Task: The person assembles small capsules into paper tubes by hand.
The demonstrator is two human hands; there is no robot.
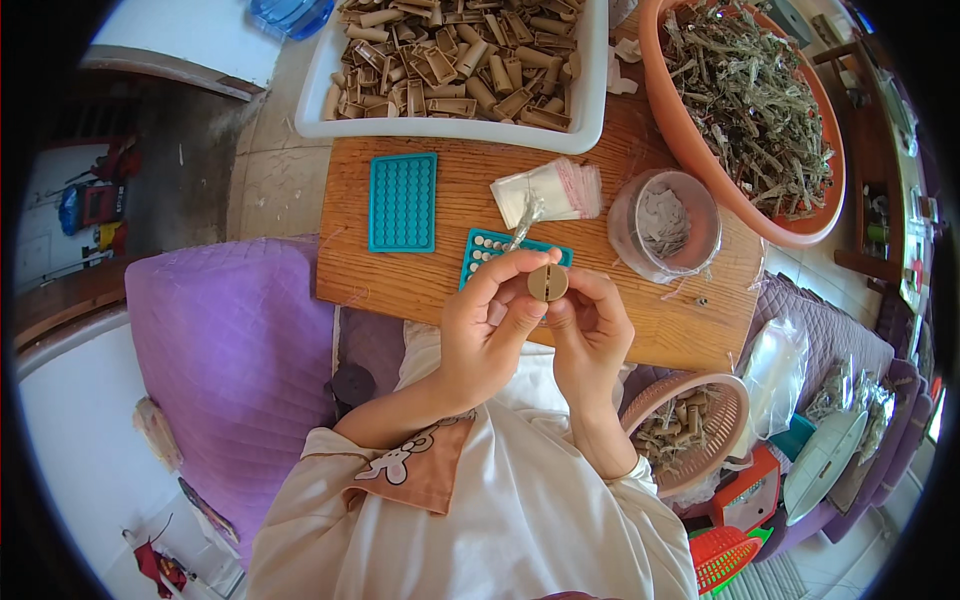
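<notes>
Close over the table's front edge, my left hand (487, 325) and my right hand (592, 340) together grip a small tan plastic cylinder (547, 283). Its round end faces up toward me, with a dark slit running across the middle. Thumbs and fingertips of both hands press on it from either side. Just beyond the fingers, a crinkled clear plastic strip (528, 220) sticks up; whether it joins the cylinder is hidden. Partly behind my hands lies a teal tray (466, 262) with several small whitish discs in it. Another teal tray (403, 203), with rows of round pockets, lies farther left.
A white bin (450, 130) of tan half-shell pieces stands at the back. Right of it is an orange basin (655, 90) of plastic-wrapped pieces. Clear bags (545, 193) lie beside a clear tub (628, 238) of white bits. A pink basket (738, 425) sits below the table's right side.
</notes>
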